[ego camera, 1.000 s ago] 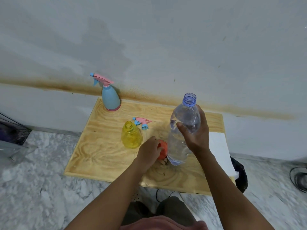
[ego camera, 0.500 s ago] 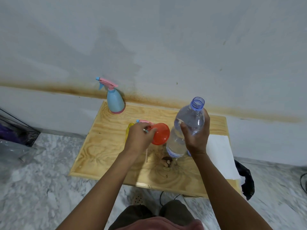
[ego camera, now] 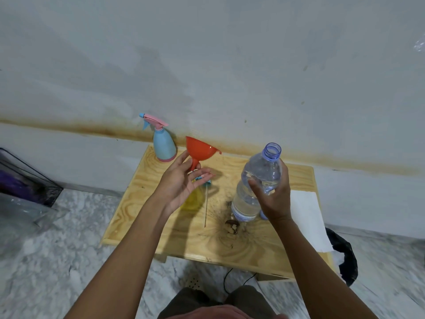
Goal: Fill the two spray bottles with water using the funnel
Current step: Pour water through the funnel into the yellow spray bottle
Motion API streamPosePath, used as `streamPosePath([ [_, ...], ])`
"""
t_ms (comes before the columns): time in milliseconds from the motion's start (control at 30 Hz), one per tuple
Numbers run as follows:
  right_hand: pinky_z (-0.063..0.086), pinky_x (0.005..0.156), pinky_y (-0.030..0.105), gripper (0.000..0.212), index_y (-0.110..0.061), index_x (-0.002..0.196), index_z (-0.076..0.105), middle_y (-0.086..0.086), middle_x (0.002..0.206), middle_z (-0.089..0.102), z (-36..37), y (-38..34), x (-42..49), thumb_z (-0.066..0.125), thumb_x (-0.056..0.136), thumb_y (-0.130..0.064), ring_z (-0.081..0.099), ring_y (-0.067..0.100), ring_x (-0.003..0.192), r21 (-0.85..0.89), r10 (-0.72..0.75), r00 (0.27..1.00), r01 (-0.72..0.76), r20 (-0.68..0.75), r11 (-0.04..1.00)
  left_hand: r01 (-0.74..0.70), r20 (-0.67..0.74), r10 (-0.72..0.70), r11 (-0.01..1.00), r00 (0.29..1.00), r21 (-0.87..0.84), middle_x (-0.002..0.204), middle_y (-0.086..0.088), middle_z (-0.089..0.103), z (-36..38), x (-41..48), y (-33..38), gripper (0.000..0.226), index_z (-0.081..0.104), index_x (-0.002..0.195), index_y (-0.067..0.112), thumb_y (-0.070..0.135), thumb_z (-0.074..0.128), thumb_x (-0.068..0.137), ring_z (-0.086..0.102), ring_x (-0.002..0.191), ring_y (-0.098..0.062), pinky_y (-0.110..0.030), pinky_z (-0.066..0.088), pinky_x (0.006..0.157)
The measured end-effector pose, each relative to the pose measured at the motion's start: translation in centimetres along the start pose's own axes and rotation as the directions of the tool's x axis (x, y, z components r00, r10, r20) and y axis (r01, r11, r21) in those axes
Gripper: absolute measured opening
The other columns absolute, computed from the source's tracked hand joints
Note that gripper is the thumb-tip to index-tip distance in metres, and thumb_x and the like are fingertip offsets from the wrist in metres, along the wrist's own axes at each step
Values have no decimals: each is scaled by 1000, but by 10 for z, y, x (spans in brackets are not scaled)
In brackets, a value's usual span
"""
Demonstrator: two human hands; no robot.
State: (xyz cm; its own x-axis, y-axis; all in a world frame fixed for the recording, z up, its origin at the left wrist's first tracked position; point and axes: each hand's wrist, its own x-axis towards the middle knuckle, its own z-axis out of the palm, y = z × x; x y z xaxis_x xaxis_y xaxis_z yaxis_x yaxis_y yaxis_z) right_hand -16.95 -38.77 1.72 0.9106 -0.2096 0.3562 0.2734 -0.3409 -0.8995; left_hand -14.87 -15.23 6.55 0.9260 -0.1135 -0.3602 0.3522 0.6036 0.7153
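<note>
Orange funnel (ego camera: 201, 149) over wooden table (ego camera: 230, 245), spout pinched between left hand (ego camera: 181, 185) thumb and fingers, right hand (ego camera: 273, 194) curled round water bottle (ego camera: 259, 178), yellow spray bottle (ego camera: 194, 200) below left hand, blue spray bottle (ego camera: 163, 146) by wall

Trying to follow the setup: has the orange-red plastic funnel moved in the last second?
Yes. The orange-red plastic funnel rose off the plywood table toward the wall; the left hand holds its spout near the blue plastic spray bottle.

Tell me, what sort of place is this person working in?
Likely a bare room in a home, used as a makeshift work spot: a low plywood table against a stained painted wall, on a marble-patterned floor, with a black bag beside it.
</note>
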Motion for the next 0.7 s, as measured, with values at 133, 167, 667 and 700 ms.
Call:
streamPosePath([
  [133,45,107,25,100,-12,145,39,2,142,51,-6,-5,4,66,73,-77,50,14,131,26,-19,999,18,41,1000,-7,46,11,998,999,-67,73,-8,54,1,-5,-8,53,32,152,32,9,39,104,66,80,-28,-57,48,100],
  [167,44,109,27,101,-12,146,37,3,144,49,-8,-8,5,67,73,-76,49,14,134,34,-29,999,28,35,999,-23,57,26,998,998,-66,74,-8,55,2,-6,-10,55,31,151,36,9,40,104,64,84,-29,-58,48,100],
  [667,55,74,35,46,-32,138,42,-6,74,59,37,-160,7,51,98,-52,67,12,75,-56,135,921,-124,365,991,-262,38,259,945,965,194,138,-14,56,6,-36,-10,60,31,152,35,26,57,98,54,117,-32,-37,56,85],
  [700,55,79,34,52,-32,141,38,-8,81,61,44,-157,11,47,98,-58,68,12,82,-56,229,901,-224,367,973,-276,37,274,935,961,222,130,-14,58,4,-38,-9,62,32,151,34,30,59,96,56,112,-30,-37,55,85],
])
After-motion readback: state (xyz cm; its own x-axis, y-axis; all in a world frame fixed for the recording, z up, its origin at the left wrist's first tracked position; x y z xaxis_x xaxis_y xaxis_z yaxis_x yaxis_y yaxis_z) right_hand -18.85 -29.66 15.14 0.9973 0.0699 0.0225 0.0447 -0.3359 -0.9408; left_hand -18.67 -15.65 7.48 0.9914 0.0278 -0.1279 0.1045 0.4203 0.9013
